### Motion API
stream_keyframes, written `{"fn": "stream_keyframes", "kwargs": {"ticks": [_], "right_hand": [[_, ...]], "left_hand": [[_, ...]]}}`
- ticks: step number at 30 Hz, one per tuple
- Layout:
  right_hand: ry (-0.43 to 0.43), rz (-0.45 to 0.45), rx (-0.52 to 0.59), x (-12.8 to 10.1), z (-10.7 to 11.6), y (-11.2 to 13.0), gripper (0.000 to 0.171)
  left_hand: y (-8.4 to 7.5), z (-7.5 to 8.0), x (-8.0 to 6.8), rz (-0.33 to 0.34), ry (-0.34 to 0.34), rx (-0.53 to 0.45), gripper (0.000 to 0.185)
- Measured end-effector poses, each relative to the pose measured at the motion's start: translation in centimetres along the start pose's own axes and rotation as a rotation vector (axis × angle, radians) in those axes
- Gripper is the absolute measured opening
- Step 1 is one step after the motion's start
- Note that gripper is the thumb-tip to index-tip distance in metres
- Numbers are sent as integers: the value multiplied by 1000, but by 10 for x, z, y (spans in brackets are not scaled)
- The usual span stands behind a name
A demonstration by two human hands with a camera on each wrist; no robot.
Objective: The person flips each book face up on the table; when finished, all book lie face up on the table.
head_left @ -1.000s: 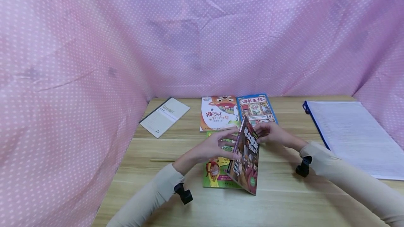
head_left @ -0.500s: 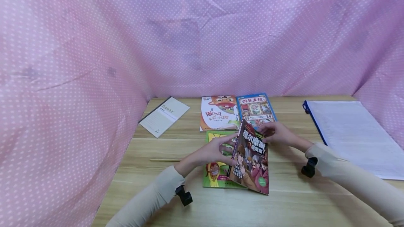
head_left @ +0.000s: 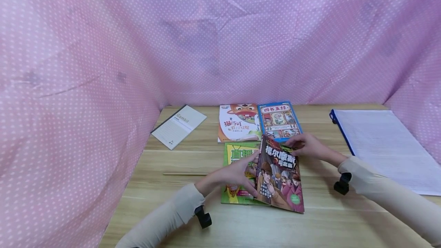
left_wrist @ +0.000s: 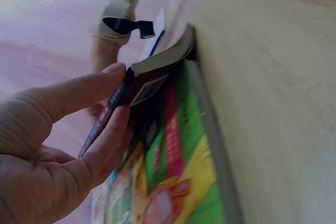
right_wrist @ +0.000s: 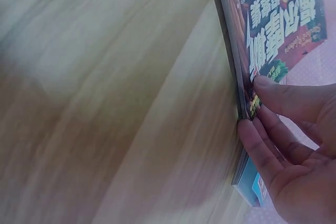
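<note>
A dark paperback comic book (head_left: 280, 179) with a reddish-brown cover lies tilted, its spine side raised, over the right part of a green book (head_left: 237, 200). My left hand (head_left: 237, 173) pinches its spine; in the left wrist view the thumb presses the cover side and the fingers sit under the back, near a barcode (left_wrist: 149, 89). At the upper right corner my right hand (head_left: 310, 147) grips the book, thumb on the cover and fingers at the edge in the right wrist view. The lower right edge of the book is close to the table.
Behind lie a white-and-orange book (head_left: 237, 123) and a blue-edged book (head_left: 280, 119), side by side. A pale Gambit notepad (head_left: 179, 127) lies at the back left, with a thin stick (head_left: 184, 174) nearer. A white mesh zip pouch (head_left: 382, 144) covers the right of the wooden table (head_left: 241, 225).
The dark comic book has tipped from steep to flatter, its cover turning up and its right edge swinging right. My right hand has moved right and slightly nearer with it.
</note>
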State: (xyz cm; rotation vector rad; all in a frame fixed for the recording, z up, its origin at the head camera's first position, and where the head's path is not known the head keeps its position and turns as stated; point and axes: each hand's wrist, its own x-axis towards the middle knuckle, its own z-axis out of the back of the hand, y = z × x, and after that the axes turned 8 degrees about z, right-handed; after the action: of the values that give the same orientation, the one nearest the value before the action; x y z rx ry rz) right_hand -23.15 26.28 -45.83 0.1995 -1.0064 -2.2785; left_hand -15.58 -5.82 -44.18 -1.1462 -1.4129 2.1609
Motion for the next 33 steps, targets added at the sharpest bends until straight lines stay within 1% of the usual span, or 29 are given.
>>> {"fn": "stream_keyframes", "kwargs": {"ticks": [2,8,14,18,22,26,33], "right_hand": [[5,-8,-7,-1,1,0,29],[3,-27,-31,-5,7,-1,26],[6,-46,-22,-9,10,-6,25],[5,-54,-42,-11,12,-7,24],[-2,-66,-68,-14,14,-8,24],[-6,-85,-69,-17,16,-10,23],[-6,-92,-80,-20,21,-13,23]], "left_hand": [[3,-4,3,1,-9,-7,126],[9,-11,12,-25,-24,-34,127],[12,-15,18,-56,-43,-6,122],[12,-18,21,-79,-45,-11,120],[12,-21,22,-74,-69,-35,116],[10,-26,20,-56,-101,-57,111],[12,-37,23,-62,-143,-112,102]]}}
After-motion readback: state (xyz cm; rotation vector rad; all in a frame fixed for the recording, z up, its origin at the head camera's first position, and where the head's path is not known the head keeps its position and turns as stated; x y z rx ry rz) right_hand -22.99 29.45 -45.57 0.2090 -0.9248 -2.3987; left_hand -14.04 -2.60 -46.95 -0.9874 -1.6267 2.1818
